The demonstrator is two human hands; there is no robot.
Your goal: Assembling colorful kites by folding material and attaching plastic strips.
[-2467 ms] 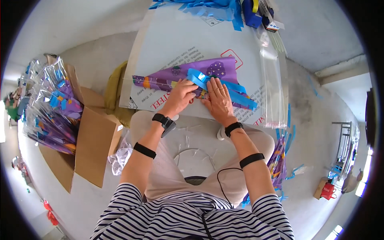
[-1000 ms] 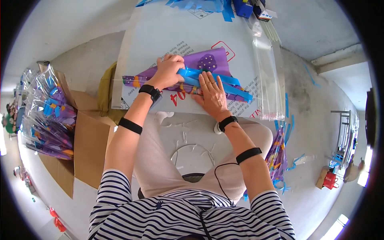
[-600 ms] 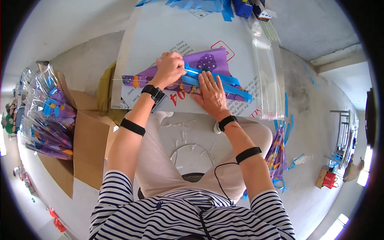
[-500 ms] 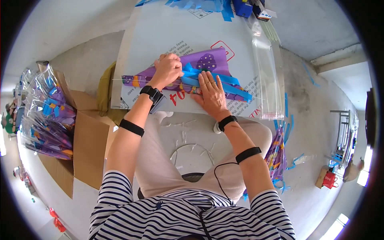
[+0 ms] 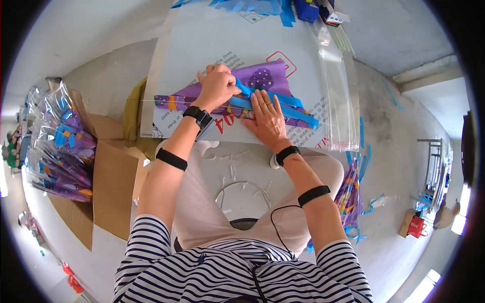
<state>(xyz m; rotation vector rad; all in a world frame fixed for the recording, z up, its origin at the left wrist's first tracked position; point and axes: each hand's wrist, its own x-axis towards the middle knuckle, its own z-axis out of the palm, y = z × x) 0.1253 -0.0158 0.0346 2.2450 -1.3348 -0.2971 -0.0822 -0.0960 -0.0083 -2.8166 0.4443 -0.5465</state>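
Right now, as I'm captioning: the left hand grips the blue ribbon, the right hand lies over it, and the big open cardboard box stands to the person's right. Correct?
Not quite: the head view shows the big open cardboard box standing to the person's left. The left hand grips the blue ribbon and the right hand lies over it.
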